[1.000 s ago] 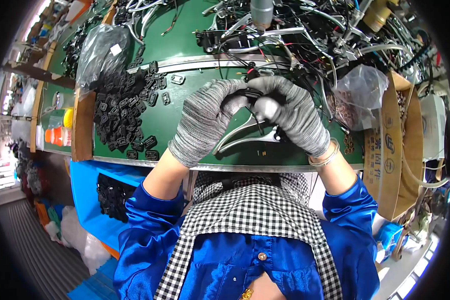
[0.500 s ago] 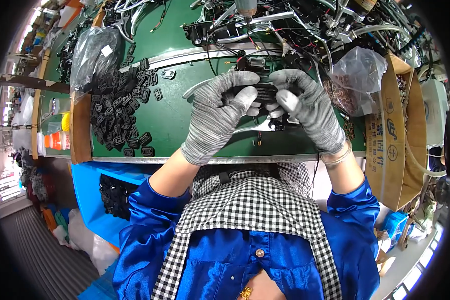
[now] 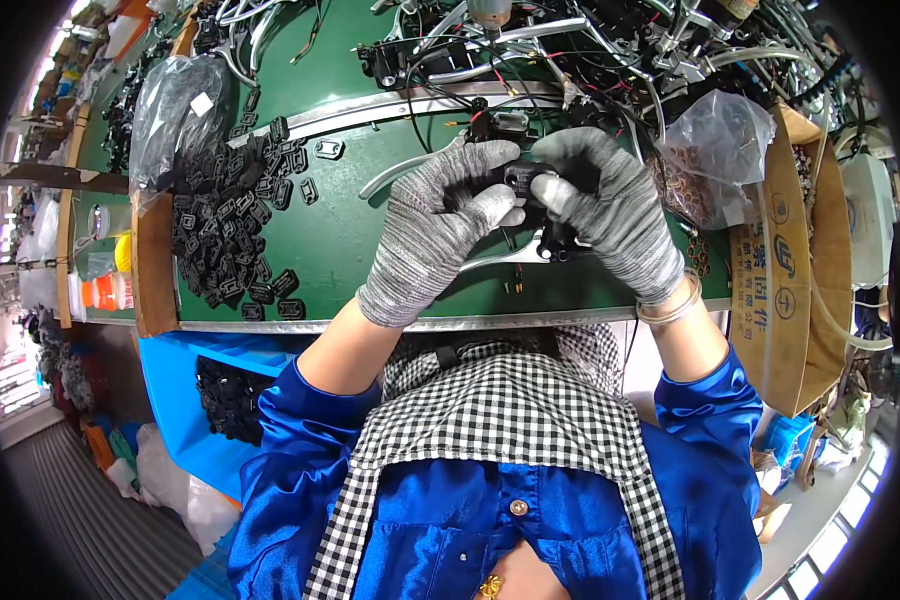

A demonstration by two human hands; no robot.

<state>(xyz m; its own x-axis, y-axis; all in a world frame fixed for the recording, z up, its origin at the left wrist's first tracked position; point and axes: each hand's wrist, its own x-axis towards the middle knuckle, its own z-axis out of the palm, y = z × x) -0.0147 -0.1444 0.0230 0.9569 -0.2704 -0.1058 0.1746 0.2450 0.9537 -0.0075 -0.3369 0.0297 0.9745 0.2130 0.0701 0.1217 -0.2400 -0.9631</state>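
Left hand (image 3: 425, 235): your fingers half-curled, hold unclear.
Right hand (image 3: 615, 220): pinches the black part (image 3: 521, 178) mid-frame, likely steadying it.

It's the left fisheye of a head-worn pair, looking down over the checked apron (image 3: 500, 410) at the green surface (image 3: 340, 235). Pretty close to the left hand (image 3: 425, 235) and right hand (image 3: 615, 220), super wide too, so straight edges bow.
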